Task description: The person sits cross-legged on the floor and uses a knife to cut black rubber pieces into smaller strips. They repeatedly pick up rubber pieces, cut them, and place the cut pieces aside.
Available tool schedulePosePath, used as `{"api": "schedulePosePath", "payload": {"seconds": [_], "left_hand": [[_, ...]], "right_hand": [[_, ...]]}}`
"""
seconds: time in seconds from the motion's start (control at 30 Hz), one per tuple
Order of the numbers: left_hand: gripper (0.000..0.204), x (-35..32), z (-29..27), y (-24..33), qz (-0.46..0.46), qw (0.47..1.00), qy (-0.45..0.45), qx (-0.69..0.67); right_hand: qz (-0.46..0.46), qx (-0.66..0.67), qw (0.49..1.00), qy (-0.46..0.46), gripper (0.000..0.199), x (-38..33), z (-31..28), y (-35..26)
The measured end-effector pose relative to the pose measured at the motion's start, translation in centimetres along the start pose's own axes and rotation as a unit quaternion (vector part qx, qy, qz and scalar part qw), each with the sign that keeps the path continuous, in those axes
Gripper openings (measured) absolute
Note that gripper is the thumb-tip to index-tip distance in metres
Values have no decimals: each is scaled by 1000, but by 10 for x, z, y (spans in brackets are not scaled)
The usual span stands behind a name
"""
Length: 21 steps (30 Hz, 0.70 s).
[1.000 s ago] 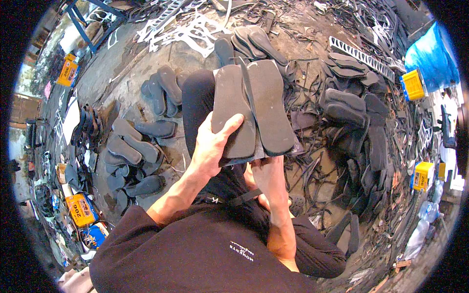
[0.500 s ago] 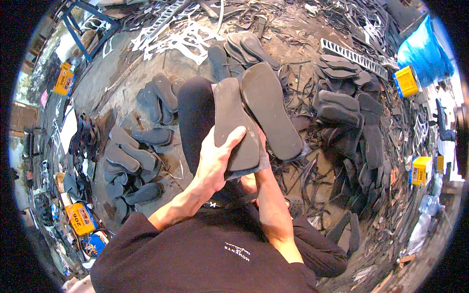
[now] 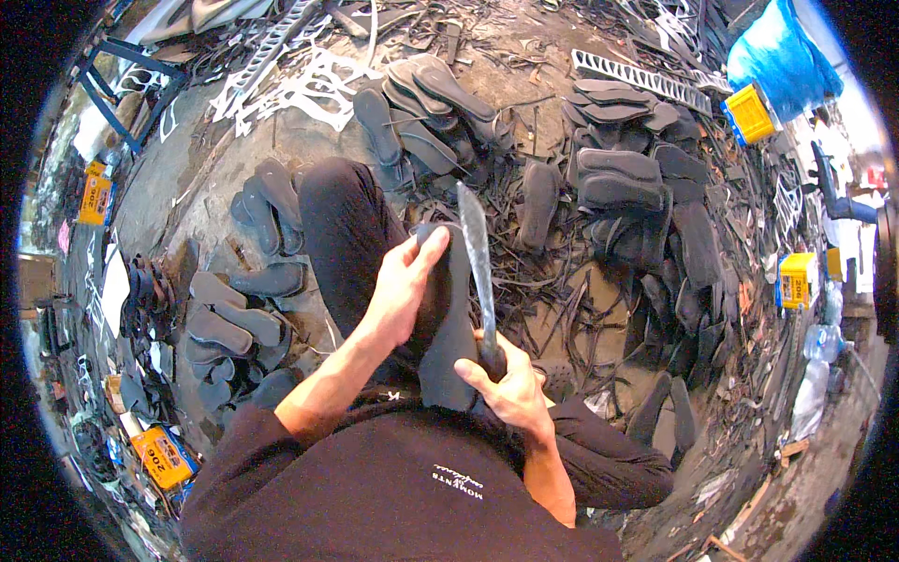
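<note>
Floor (image 3: pixel 234 159): grey, strewn with black offcut strips.
Sole piles (image 3: pixel 618 178): dark cut shapes, stacked beyond the knee and at left.
Held sole stack (image 3: pixel 449 328): dark, edge-up on the lap.
Left hand (image 3: pixel 403 286): clasps the stack's upper end.
Right hand (image 3: pixel 506 389): closed on the handle.
Knife (image 3: pixel 476 253): long blade along the stack's right edge.
Judgement: trimming goes best with the stack pinched flush, left fingers kept off the blade's edge.

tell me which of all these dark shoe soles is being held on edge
The sole gripped by the left hand over the lap, beside the knife blade; the other soles lie flat on the floor.
</note>
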State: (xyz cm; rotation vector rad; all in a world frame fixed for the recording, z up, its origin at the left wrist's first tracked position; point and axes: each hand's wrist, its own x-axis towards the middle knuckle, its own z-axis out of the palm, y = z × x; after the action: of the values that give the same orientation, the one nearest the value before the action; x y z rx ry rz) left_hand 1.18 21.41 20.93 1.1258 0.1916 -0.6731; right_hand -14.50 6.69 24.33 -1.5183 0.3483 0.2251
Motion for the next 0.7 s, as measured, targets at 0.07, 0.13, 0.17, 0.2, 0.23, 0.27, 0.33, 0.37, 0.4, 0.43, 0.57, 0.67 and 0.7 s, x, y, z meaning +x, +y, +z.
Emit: {"api": "schedulePosePath", "payload": {"seconds": [0.07,0.13,0.17,0.2,0.23,0.27,0.33,0.37,0.4,0.43,0.57,0.67,0.7], "left_hand": [[36,9,10,12,-11,1000,-7,7],[36,-1,19,29,-54,998,-22,38],[37,-2,21,32,-63,996,-36,46],[37,-4,23,35,-73,995,-49,54],[37,-8,28,40,-81,993,-67,56],[37,-13,31,44,-90,991,-84,55],[36,-13,29,36,-98,990,-93,50],[35,-14,30,37,-89,989,-105,56],[35,-16,34,40,-85,987,-121,65],[35,-18,36,43,-79,985,-136,72],[29,-35,48,50,-47,976,-197,84],[29,-48,57,66,-86,961,-236,119],[30,-48,61,66,-93,953,-253,136]], "right_hand": [[-23,4,998,58,52,-10,-4,20],[1,-33,984,172,62,-13,-4,6],[1,-115,971,211,50,-13,-6,-10],[-88,-223,937,254,49,-11,-8,8],[-178,-323,882,294,48,-10,-10,28],[-169,-306,890,294,49,-17,-9,35],[-148,-272,905,291,50,-29,-3,43],[-160,-280,900,292,53,-28,-6,43],[-168,-287,894,299,56,-28,-13,36],[-177,-295,889,304,59,-25,-19,28],[-127,-296,917,234,67,-29,-44,-50],[-46,-271,959,70,64,-33,-70,-116],[-80,-295,951,40,60,-29,-78,-119]]}}
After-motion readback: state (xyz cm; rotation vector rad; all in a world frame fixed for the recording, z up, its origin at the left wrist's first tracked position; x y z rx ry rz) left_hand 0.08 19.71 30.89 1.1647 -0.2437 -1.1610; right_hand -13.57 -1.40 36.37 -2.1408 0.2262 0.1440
